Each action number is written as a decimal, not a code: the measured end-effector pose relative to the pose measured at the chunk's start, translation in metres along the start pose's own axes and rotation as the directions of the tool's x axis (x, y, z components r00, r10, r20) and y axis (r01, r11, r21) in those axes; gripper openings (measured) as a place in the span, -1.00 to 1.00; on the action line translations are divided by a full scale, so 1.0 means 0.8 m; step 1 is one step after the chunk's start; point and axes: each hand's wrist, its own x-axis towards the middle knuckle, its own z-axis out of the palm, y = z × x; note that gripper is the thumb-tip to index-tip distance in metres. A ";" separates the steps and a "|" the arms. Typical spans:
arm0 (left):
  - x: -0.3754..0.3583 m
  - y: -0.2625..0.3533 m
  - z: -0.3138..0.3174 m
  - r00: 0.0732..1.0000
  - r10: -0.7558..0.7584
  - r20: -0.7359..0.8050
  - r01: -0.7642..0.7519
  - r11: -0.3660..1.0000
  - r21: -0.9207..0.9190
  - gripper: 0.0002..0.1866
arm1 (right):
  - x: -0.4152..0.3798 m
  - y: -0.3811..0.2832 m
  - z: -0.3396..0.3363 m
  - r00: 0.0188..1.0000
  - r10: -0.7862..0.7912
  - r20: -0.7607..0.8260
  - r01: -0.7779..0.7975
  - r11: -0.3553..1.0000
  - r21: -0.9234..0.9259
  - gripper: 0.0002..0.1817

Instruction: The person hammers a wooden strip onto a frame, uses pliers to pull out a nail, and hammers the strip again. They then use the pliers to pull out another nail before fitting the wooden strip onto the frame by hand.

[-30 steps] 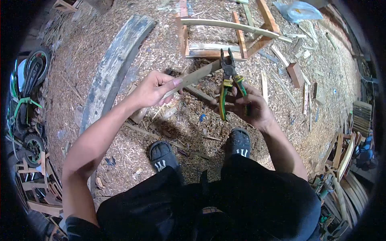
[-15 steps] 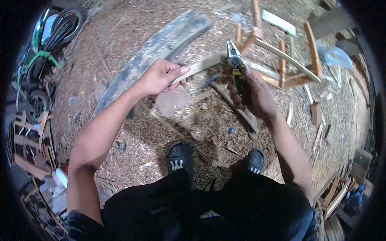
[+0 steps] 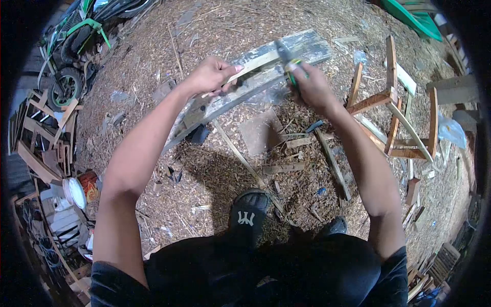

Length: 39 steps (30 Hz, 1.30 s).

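Note:
My left hand [image 3: 212,77] pinches a thin, pale wooden strip [image 3: 261,60] between thumb and fingers. The strip slants up to the right. In my right hand [image 3: 314,88] is a pair of pliers [image 3: 284,53] with green-yellow grips, smeared by motion. Its dark jaws point upward and overlap the strip's far end in this view. Behind both hands, a weathered grey wooden beam [image 3: 238,101] lies slanting across the ground.
A wooden chair-like frame [image 3: 393,115] lies at the right, near a clear plastic bag [image 3: 452,132]. At the left are a green motorbike [image 3: 69,84] and a tin [image 3: 82,189]. Wood scraps and a flat square piece [image 3: 258,132] lie on the shavings before my sandals [image 3: 248,210].
My view has shifted, and both hands with the strip and pliers now appear over the grey beam. The pliers have tilted to the left and are blurred.

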 end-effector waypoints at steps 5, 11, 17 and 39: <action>0.020 -0.041 -0.011 0.999 -0.044 -0.026 0.042 0.995 -0.085 -0.50 | 0.030 0.023 -0.018 0.998 0.024 -0.057 -0.034 0.983 -0.182 -0.52; 0.008 -0.037 -0.011 0.994 -0.089 -0.066 0.081 0.991 -0.109 -0.46 | 0.037 0.000 -0.049 0.978 0.182 -0.101 -0.191 0.977 -0.089 -0.44; 0.011 -0.041 -0.009 0.990 -0.114 -0.077 0.103 0.985 -0.136 -0.49 | 0.046 0.002 -0.065 0.969 0.248 0.013 -0.248 0.968 0.024 -0.56; 0.032 -0.040 0.018 0.991 -0.110 -0.080 0.008 0.640 -0.768 -0.55 | -0.183 0.089 -0.074 0.948 0.319 0.009 -0.319 0.946 0.056 -0.60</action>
